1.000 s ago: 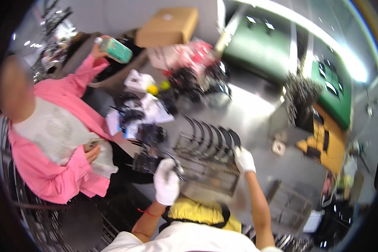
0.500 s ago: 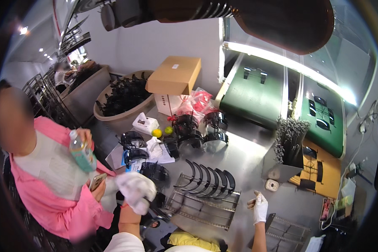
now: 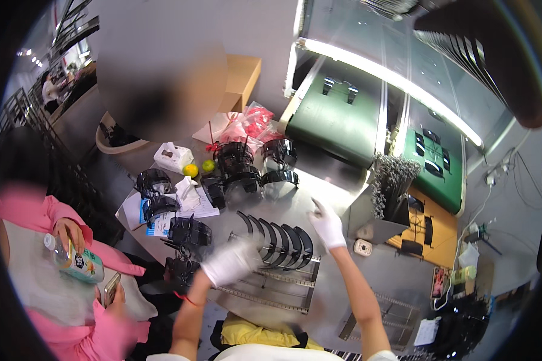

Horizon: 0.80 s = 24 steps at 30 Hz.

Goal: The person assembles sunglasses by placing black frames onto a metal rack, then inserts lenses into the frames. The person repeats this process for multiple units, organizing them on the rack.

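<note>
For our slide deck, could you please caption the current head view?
White-gloved left hand and right hand flank a row of curved black pieces on a metal rack.

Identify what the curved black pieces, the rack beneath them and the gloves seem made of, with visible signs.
Curved black pieces: probably smooth plastic; thin, dark, with a slight sheen.
Rack: likely metal, grey; slender, straight bars.
Gloves: perhaps fabric, matte white; no weave can be made out.

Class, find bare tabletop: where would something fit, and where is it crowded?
Free: tabletop between the small white box and the wire rack below it. Crowded: around the left hand, with black curved pieces, and beside the tissue box.
</note>
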Motion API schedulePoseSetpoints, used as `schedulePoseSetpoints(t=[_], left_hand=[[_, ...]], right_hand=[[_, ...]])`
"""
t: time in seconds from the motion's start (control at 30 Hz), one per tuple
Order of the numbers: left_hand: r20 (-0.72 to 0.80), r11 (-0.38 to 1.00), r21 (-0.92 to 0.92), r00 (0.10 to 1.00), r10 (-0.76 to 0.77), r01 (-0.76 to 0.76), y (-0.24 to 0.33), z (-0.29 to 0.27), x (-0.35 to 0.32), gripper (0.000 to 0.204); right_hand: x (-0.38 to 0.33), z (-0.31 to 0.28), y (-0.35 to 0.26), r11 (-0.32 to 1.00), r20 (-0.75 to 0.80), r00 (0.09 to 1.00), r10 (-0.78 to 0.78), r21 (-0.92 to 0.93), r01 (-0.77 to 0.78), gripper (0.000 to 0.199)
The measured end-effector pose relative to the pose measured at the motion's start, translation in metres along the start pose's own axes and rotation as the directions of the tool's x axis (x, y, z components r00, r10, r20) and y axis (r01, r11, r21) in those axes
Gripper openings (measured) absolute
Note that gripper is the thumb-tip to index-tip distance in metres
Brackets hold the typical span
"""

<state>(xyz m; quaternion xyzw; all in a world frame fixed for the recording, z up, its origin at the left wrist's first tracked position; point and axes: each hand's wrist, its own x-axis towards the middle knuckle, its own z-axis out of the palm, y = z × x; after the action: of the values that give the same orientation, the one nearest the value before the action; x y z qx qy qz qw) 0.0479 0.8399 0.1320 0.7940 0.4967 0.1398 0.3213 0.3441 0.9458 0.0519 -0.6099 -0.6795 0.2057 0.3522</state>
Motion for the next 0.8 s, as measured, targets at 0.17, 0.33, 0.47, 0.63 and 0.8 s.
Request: schedulePoseSetpoints(t=[0.17, 0.33, 0.47, 0.63, 0.8], left_hand=[[0.418, 0.976, -0.214, 0.906, 0.061, 0.033, 0.014, 0.090, -0.064, 0.049], [0.315, 0.962, -0.256, 0.949, -0.010, 0.095, 0.011, 0.080, -0.098, 0.055], [0.259, 0.954, -0.181, 0.947, -0.190, 0.240, 0.022, 0.081, -0.122, 0.053], [0.215, 0.966, -0.154, 0.962, -0.171, 0.206, 0.001, 0.084, -0.098, 0.051], [0.185, 0.972, -0.224, 0.982, -0.033, 0.075, 0.038, 0.064, -0.061, 0.052]], right_hand=[[0.131, 0.102, -0.011, 0.714, 0.430, 0.827, -0.361, -0.443, 0.542, 0.067], [0.151, 0.084, 0.008, 0.598, 0.440, 0.888, -0.134, -0.679, 0.426, 0.049], [0.160, 0.120, 0.019, 0.690, 0.409, 0.874, -0.262, -0.554, 0.466, 0.041], [0.176, 0.119, 0.024, 0.869, 0.307, 0.906, -0.290, -0.313, 0.384, 0.052], [0.193, 0.111, 0.034, 0.830, 0.300, 0.838, -0.457, -0.195, 0.522, 0.042]])
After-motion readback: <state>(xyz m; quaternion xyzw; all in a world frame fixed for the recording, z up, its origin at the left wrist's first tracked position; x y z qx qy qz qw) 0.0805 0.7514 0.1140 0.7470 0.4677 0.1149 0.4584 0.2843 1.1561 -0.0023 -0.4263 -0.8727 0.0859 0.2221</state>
